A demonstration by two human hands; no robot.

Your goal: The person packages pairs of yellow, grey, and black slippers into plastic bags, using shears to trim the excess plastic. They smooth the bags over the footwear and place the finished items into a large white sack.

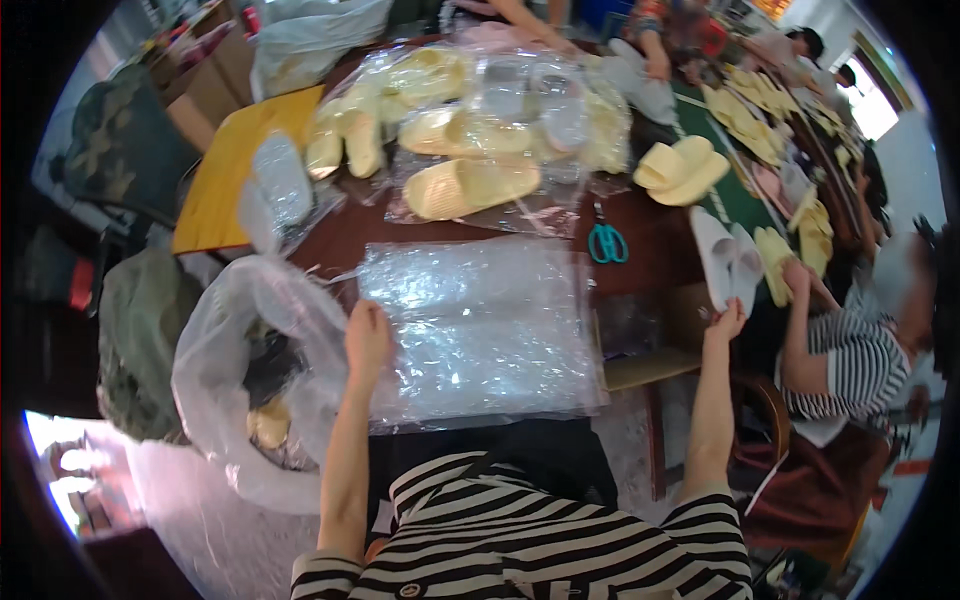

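Observation:
A stack of clear plastic bags (480,330) lies in front of me at the table's near edge, overhanging my lap. My left hand (370,338) is closed at the stack's left side, its fingers curled on the bag edge. Out to the right, my right hand (729,319) grips the near ends of a pair of white slippers (716,248). Beyond the stack, several yellow slippers (470,188) and grey ones sit in clear bags. Teal-handled scissors (607,243) rest right of the stack, near an unwrapped yellow pair (682,171).
A large translucent sack (205,365) stands open at my left, with a yellow slipper inside. Bagged grey slippers (279,185) lie by the yellow board (225,170). At right, a co-worker in a striped shirt (850,352) handles yellow slippers beside a green strip (695,120).

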